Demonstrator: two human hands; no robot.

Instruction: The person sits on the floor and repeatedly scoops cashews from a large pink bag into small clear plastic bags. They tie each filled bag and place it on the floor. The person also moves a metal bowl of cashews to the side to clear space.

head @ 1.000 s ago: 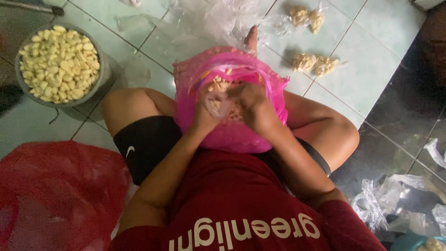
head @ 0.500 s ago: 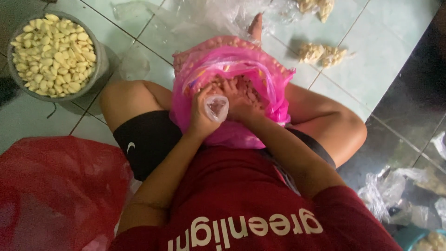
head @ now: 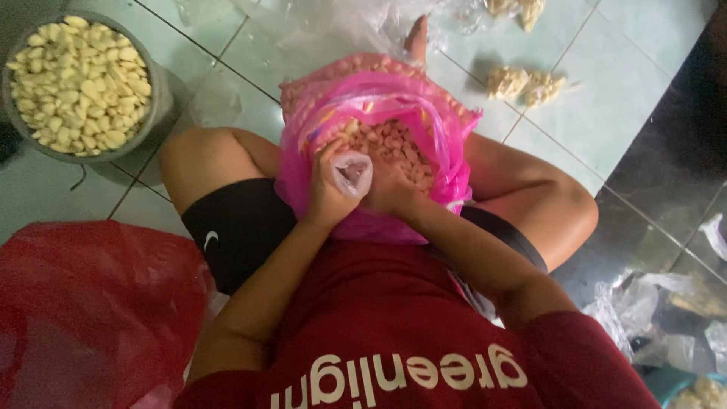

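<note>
Left hand [head: 327, 191]: closed round the neck of a small clear plastic pouch [head: 353, 173], mouth turned up and held wide, apparently so it can take a filling.
Right hand [head: 390, 189]: at 3 o'clock of the pouch, touching it, fingers curled down into the snacks; how far shut and whether it holds any cannot be told.
Small clear plastic pouch: thin, crinkled, translucent white at the rim; looks almost empty; held just above the big bag, over the lap.
Large pink plastic bag [head: 424, 125]: stands open between the knees, rim rolled back, likely for easy reach.
Pale pink-tan puffed snack pieces [head: 394, 144]: small, lumpy, heaped inside the pink bag.
Grey round metal basin of pale yellow pieces [head: 76, 79]: on the tiled floor [head: 606, 91] at 10 o'clock, well apart.
Red plastic sack [head: 83, 318]: at 8 o'clock, beside the thigh.
Filled clear packets [head: 526, 83]: on the floor at 1 o'clock.
</note>
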